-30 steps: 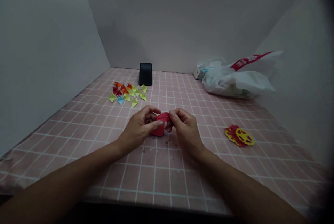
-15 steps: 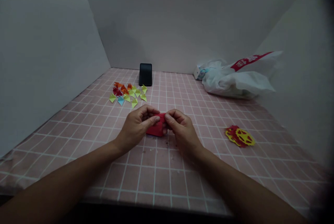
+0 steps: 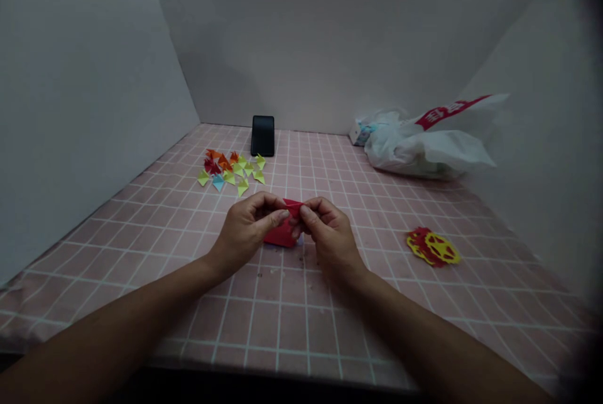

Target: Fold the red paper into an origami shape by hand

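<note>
Near the middle of the table, both hands pinch a piece of red paper (image 3: 293, 204) by its upper part. My left hand (image 3: 244, 223) closes on its left side, thumb on top and fingers behind. At the right corner, my right hand (image 3: 330, 232) grips it between thumb and forefinger. Below the fingers shows a flat red paper surface (image 3: 281, 237) with a bit of blue at its lower edge; whether it is one piece with the held part, I cannot tell. Beyond my left hand lie several small folded paper shapes in yellow (image 3: 242, 186), orange, red and blue (image 3: 218, 182).
A black phone (image 3: 262, 136) leans upright near the back wall. At back right a white plastic bag (image 3: 414, 151) lies beside a small box (image 3: 357, 132). Red and yellow cut-out discs (image 3: 441, 248) lie to the right on the pink checked cloth (image 3: 292, 328). Small scraps dot the cloth before me.
The top of the red paper now stands slightly higher between my fingers, with a fold line showing. My right hand has shifted very slightly; the other things lie as before.
</note>
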Demonstrator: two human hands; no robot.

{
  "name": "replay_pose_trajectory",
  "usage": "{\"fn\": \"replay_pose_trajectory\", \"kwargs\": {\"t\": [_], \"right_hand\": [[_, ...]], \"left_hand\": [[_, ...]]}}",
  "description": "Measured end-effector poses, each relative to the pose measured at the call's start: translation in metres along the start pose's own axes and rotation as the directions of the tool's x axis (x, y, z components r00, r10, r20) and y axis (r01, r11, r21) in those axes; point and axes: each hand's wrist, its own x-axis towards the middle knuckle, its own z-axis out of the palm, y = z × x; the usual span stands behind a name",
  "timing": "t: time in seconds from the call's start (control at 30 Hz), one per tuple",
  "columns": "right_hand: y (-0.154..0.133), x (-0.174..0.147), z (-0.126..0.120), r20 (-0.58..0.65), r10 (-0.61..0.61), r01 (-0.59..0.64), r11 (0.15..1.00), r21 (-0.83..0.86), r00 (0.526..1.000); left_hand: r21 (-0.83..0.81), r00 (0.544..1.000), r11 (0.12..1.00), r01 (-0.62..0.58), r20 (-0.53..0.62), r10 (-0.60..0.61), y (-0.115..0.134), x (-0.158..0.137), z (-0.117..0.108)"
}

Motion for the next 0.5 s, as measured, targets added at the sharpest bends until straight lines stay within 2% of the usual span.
{"fn": "replay_pose_trajectory", "kwargs": {"t": [0.3,0.5], "right_hand": [[-0.0011,-0.0029,0.0001,0.08,0.014,-0.009,0.998,-0.061,0.997],[-0.0031,-0.0022,-0.0018,0.144,0.022,-0.006,0.994,-0.105,0.989]], "left_hand": [[0.133,0.993,0.989,-0.071,-0.083,0.082,0.0027,0.0008,-0.0033],[-0.02,0.999,1.0,0.007,-0.045,-0.008,0.0059,0.0017,-0.0042]]}}
